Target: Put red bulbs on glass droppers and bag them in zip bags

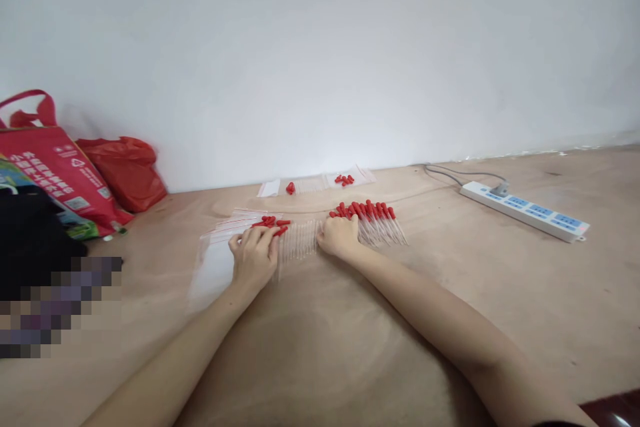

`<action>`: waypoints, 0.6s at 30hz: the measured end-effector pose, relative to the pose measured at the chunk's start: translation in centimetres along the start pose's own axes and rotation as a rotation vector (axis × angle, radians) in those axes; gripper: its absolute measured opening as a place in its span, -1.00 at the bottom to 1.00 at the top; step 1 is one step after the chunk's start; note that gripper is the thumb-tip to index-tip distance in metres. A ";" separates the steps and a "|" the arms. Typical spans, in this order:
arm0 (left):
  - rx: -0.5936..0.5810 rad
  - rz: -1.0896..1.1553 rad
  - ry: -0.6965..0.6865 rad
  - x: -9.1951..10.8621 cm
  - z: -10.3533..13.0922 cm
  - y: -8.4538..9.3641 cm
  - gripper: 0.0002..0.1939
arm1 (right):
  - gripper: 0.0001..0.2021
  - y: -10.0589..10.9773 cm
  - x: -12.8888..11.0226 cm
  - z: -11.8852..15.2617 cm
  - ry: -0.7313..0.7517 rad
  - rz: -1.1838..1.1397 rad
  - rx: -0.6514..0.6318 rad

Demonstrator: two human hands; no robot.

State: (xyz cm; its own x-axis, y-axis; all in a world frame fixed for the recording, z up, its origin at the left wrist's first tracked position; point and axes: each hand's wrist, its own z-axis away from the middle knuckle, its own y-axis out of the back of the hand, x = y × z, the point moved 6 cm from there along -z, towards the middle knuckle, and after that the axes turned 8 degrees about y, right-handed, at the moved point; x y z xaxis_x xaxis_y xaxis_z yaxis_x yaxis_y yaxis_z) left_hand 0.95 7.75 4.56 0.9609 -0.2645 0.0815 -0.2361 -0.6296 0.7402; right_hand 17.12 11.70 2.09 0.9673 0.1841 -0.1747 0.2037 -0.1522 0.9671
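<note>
Head view, bench edges: bench [320, 347] back edge meets the wall [320, 67]; open surface lies between the forearms and from the red-capped tubes [375, 223] to the power strip [525, 210].
Count: hands, two; power strip, one; cap clusters [345, 180] near back edge, two; tubes too fine to count.
Tube axis: clear tubes [299, 240] run front-to-back, mid-bench; red-capped tubes slant, caps toward back edge.
Left hand [254, 250]: fingers bent at loose red caps [267, 220]; pinch cannot be told.
Right hand [339, 233]: fingers curled between both tube groups; grip hidden.
</note>
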 end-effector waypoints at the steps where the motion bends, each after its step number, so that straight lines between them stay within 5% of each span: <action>1: -0.010 0.021 -0.035 0.9 0.3 0.3 -0.78 | -0.75 -0.1 0.0 0.0 -0.005 0.002 -0.015; 8: -0.176 0.098 -0.192 5.4 2.6 0.8 -0.91 | -0.74 -0.2 0.0 0.6 0.035 0.029 0.010; 13: -0.257 0.131 -0.185 5.4 2.9 0.2 -0.94 | -0.73 0.3 0.2 2.4 0.102 0.050 0.168; 18: -0.289 0.192 -0.194 5.1 2.9 -0.4 -0.88 | -0.78 0.6 1.3 5.8 0.333 -0.006 0.300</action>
State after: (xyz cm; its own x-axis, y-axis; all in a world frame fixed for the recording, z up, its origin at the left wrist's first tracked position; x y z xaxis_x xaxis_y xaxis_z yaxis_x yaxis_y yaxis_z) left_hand 5.48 4.57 2.77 0.8515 -0.5080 0.1299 -0.3323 -0.3311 0.8831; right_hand 19.33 6.22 1.38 0.8743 0.4811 -0.0641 0.2918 -0.4156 0.8615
